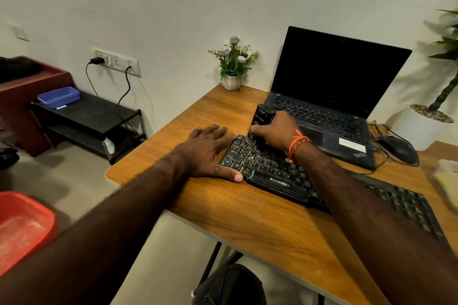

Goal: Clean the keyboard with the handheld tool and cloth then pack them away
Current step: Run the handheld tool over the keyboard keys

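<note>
A black keyboard [280, 173] with lit key legends lies slantwise on the wooden desk [260, 220]. My right hand [275, 132] grips a black handheld tool [263, 116], holding it upright with its lower end on the keys at the keyboard's far left corner. My left hand [210, 153] lies flat on the desk with straight fingers, its thumb and fingertips touching the keyboard's left edge. A pale cloth [446, 181], blurred, lies at the desk's right edge.
An open laptop [329, 96] with a dark screen stands behind the keyboard, a black mouse [399, 148] and cables to its right. A small flower pot [231, 80] sits at the back corner, a large potted plant [431, 126] at far right. A red bin [22, 228] is on the floor left.
</note>
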